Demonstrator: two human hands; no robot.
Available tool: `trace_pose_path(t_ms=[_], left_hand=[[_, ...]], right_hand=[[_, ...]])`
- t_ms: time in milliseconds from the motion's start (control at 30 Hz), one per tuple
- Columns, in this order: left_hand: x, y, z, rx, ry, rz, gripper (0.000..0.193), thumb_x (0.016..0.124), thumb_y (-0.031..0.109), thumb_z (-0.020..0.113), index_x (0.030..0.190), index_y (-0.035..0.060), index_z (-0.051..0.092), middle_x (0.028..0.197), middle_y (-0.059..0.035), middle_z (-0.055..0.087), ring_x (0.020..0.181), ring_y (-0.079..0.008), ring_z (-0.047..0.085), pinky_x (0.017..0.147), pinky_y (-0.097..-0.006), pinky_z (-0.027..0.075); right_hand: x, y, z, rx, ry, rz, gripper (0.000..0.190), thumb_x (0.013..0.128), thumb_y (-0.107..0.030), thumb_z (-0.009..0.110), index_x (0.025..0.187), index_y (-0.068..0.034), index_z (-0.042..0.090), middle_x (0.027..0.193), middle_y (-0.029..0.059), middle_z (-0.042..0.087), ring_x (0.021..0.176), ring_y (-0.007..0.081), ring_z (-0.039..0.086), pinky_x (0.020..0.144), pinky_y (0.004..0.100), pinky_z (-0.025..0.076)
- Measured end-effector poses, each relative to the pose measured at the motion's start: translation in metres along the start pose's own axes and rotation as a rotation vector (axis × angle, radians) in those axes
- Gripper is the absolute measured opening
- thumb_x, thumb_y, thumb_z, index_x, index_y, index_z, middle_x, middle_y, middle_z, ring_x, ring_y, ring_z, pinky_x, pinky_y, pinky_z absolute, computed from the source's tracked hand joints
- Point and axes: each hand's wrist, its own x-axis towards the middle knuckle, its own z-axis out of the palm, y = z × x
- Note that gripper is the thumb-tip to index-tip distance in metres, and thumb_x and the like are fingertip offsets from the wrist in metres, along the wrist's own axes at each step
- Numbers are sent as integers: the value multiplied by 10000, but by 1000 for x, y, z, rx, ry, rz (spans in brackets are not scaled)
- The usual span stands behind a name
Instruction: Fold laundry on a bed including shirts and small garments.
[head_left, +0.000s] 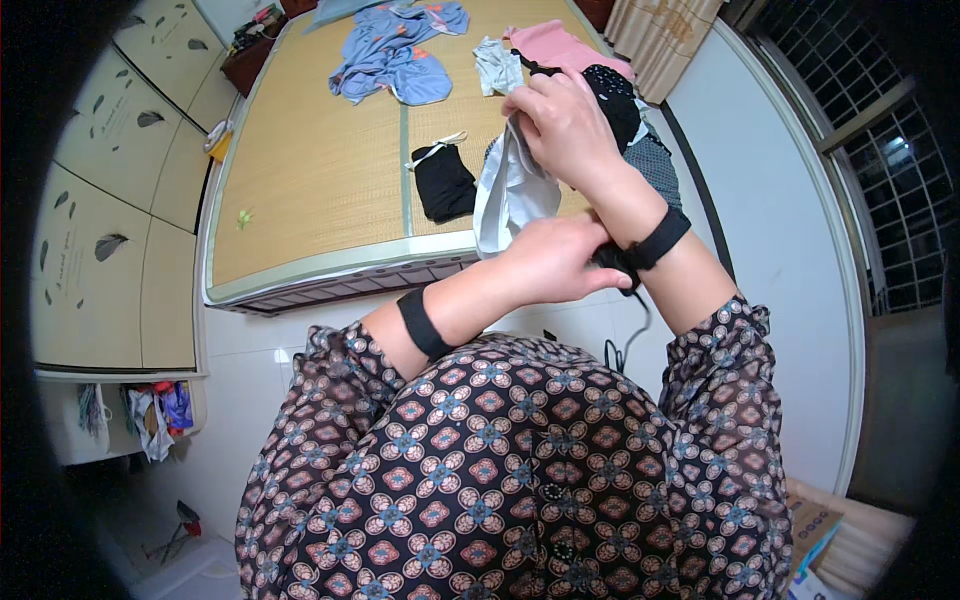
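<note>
My right hand (562, 127) is raised over the near right part of the bed, its fingers pinching a white and grey garment (517, 195). The cloth hangs down from those fingers toward the bed's front edge. Below it, my left hand (559, 255) crosses under my right forearm, thumb out toward a small black device (619, 262) with a cable at my right wrist. Its fingertips are hidden, so its hold on the garment cannot be made out. Left of the garment lies a folded black garment (444, 184) with a white strap.
The bed (300, 172) bears a woven mat. Blue patterned clothing (397, 60), a small white garment (497, 66), pink cloth (559, 45) and black dotted clothing (611, 97) lie on it. Cabinets (105, 225) stand left; a barred window (892, 157) is at right.
</note>
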Motion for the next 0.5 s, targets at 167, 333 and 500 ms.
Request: trace_pose_path(t_ms=[167, 333, 500], left_hand=[[-6, 5, -14, 75, 350, -34, 300, 761, 201, 722, 1028, 91, 644, 954, -86, 625, 818, -260, 631, 675, -337, 517], [6, 15, -7, -186, 421, -89, 323, 765, 99, 695, 1079, 82, 623, 963, -66, 624, 755, -189, 599, 628, -270, 466], [1, 29, 0, -156, 352, -134, 467, 758, 126, 708, 1188, 67, 536, 1070, -102, 606, 868, -222, 602, 713, -292, 477]], right_hand=[[-6, 28, 6, -283, -113, -15, 90, 756, -98, 564, 804, -112, 639, 752, 67, 570, 851, 267, 582, 995, 490, 360], [-2, 31, 12, -448, -213, -75, 116, 764, -108, 547, 813, -121, 652, 807, 64, 603, 875, 249, 594, 1011, 487, 351], [-7, 48, 13, -516, -269, -12, 138, 758, -80, 534, 846, -107, 638, 826, 63, 577, 894, 249, 582, 1018, 491, 345]])
